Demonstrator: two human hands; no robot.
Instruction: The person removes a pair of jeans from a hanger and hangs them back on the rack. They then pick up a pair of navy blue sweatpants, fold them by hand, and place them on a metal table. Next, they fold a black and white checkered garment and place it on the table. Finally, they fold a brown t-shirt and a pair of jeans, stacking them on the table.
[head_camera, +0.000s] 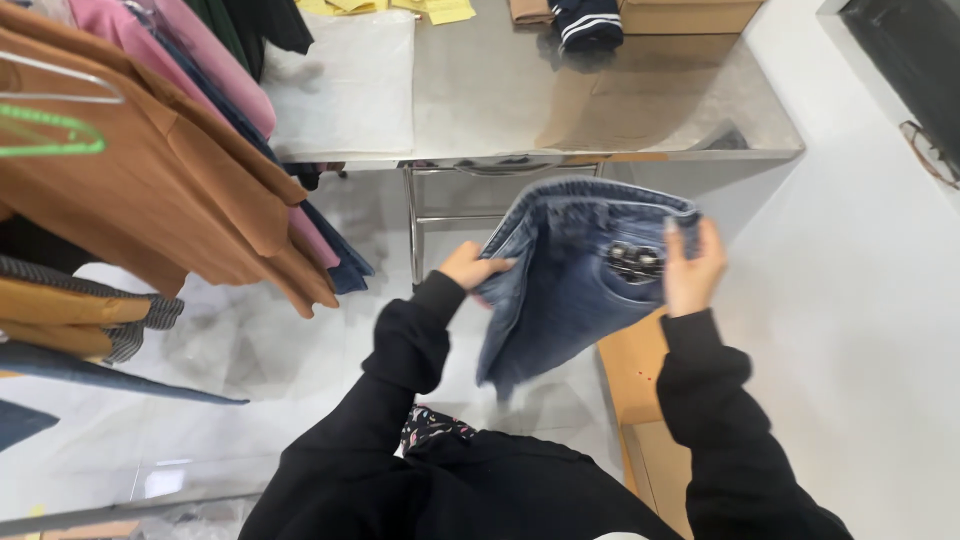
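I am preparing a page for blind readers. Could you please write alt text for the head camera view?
Two hands in black sleeves hold up a pair of blue jeans, the left hand and the right hand each gripping one side near the waistband. Behind stands a metal table, and tops hang on a rack at the left.

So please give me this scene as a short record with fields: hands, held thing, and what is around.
left hand: grips the left edge of the jeans
right hand: grips the right edge, by the pocket
jeans: blue denim, held up in the air, folded
sleeves: black, on both arms
table: shiny metal, behind the jeans
on table: white bag, yellow papers, cardboard box
left side: hanging clothes, brown, pink, blue
floor: white
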